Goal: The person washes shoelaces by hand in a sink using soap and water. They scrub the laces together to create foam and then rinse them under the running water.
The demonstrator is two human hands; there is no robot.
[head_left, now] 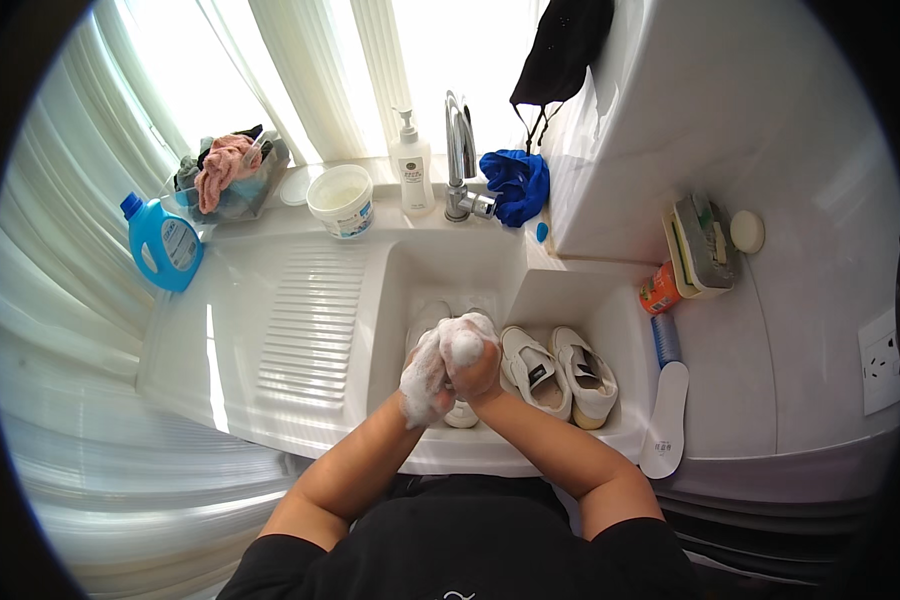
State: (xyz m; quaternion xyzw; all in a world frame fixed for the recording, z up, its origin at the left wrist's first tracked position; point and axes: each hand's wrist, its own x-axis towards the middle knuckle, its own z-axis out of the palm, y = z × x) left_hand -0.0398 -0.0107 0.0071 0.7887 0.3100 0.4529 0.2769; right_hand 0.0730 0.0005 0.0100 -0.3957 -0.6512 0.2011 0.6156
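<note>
My left hand [426, 382] and my right hand [477, 362] are pressed together over the sink basin [397, 300], both coated in thick white foam. Their fingers are closed against each other, and whatever may be between them is hidden by suds. Beneath them, parts of white footwear [460, 416] show in the basin, mostly covered by my hands. Just right of my right hand, a pair of white shoes, a left one [518, 350] and a right one [580, 365], rests in the adjoining shallower compartment.
Left of the basin lies a ribbed washboard [310, 320]. Behind stand a blue detergent bottle [165, 245], a basket of cloths [232, 180], a white tub [340, 203], a pump bottle [412, 170], a faucet [458, 150] and a blue cloth [518, 187]. An insole [667, 420] lies right.
</note>
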